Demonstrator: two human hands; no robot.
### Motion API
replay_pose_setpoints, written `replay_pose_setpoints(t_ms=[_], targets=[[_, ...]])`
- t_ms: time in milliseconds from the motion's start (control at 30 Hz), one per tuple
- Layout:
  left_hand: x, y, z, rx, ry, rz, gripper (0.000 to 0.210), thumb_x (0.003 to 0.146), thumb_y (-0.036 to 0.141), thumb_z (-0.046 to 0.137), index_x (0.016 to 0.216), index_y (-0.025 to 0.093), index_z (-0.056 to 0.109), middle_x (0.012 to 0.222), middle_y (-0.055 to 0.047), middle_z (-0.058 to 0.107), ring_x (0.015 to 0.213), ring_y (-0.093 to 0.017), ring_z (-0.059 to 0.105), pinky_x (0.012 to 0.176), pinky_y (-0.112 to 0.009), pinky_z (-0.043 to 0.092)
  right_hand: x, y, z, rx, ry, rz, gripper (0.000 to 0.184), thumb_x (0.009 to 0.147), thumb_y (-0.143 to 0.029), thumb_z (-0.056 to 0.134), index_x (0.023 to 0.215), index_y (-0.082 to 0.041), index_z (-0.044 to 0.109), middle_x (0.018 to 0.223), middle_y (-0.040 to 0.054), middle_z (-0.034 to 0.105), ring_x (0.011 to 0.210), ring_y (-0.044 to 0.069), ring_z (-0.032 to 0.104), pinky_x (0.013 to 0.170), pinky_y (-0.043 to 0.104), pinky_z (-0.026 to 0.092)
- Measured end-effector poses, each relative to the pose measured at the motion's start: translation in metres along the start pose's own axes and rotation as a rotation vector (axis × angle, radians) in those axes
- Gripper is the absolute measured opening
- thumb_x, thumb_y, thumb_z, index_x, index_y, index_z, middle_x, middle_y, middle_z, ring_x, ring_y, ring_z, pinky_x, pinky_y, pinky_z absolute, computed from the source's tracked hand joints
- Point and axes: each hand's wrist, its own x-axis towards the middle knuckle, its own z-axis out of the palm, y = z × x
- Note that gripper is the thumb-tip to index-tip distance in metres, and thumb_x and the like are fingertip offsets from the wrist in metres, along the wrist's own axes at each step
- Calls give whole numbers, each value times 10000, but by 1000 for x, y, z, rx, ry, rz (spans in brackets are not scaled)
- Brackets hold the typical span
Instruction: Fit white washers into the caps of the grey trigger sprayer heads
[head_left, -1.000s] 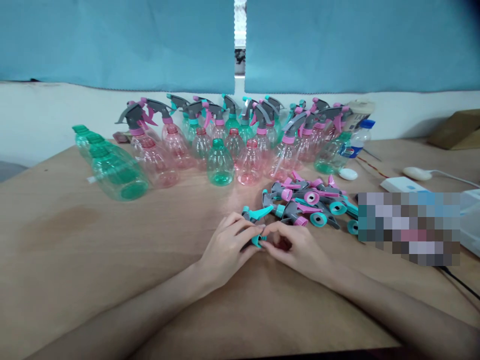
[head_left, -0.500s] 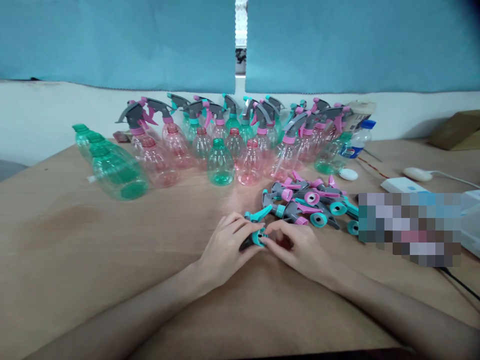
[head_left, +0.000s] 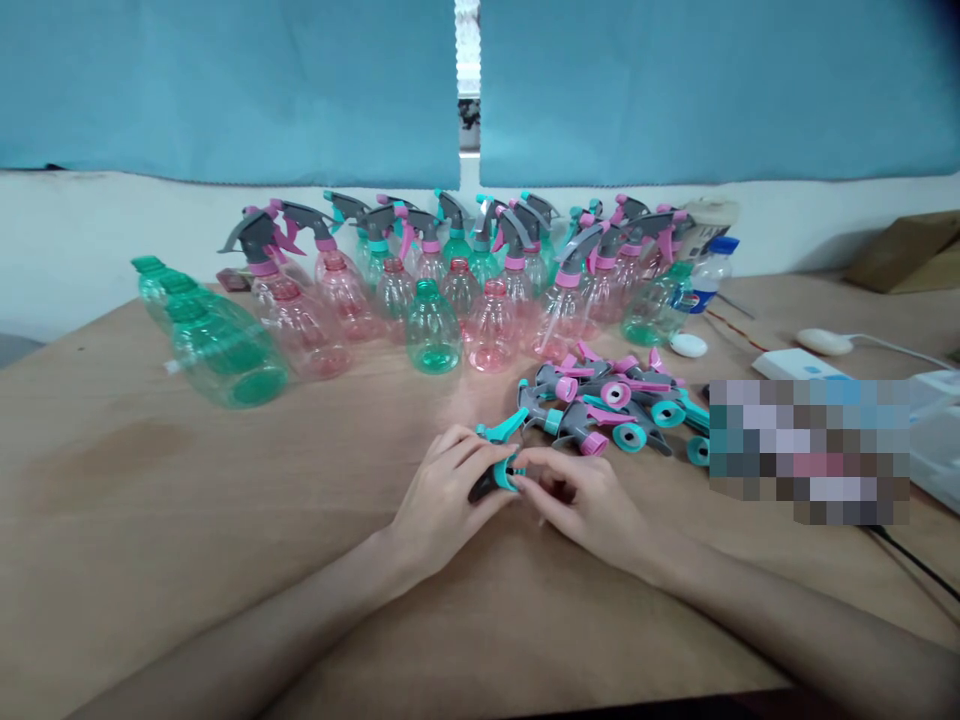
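Note:
My left hand [head_left: 448,490] is wrapped round a grey and turquoise trigger spray head [head_left: 505,474], whose open collar faces right. At that collar, the thumb and forefinger of my right hand [head_left: 589,505] pinch the rim; whether a small part sits between the fingertips is hidden. Just beyond my hands lies a pile of loose spray heads [head_left: 592,437], some with pink collars and some with turquoise. Behind the pile and to its left stand open bottles, among them a green bottle [head_left: 433,330] and a pink bottle [head_left: 492,330].
Several bottles with spray heads fitted [head_left: 568,300] line the back of the wooden table [head_left: 150,560]. Green bottles [head_left: 232,355] stand at the left. On the right are a blue-capped drink bottle [head_left: 712,272], a white disc [head_left: 688,345], a white mouse-shaped device [head_left: 823,342] and a blurred-out patch.
The view has shifted slightly, so everything appears a little further left. Both hands stay at the same spray head, with my right fingertips still at its collar.

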Motion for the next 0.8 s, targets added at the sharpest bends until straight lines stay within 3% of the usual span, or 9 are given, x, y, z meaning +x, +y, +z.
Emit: replay_pose_setpoints(t_ms=[433, 600, 800], targets=[[0, 2, -1, 98, 2, -11, 203, 821, 278, 660, 1001, 199, 611, 905, -28, 669, 858, -208, 539, 750, -349, 425, 4, -6, -7, -198, 20, -35, 192, 897, -318, 503, 898, -168, 623, 529, -28, 583, 440, 101, 508, 481, 224, 358], [-2, -2, 0, 74, 15, -33, 250, 837, 305, 639, 1053, 187, 595, 924, -44, 658, 886, -216, 525, 776, -364, 451, 4, -2, -6, -72, -4, 20, 213, 896, -304, 510, 976, -157, 641, 578, -19, 614, 459, 97, 515, 485, 217, 385], [-1, -3, -1, 26, 66, -6, 210, 838, 264, 637, 1031, 188, 599, 915, -48, 653, 893, -214, 515, 798, -370, 473, 4, -6, -5, 213, -71, 225, 286, 869, -373, 553, 1042, -165, 648, 523, -48, 538, 433, 90, 496, 465, 213, 400]])
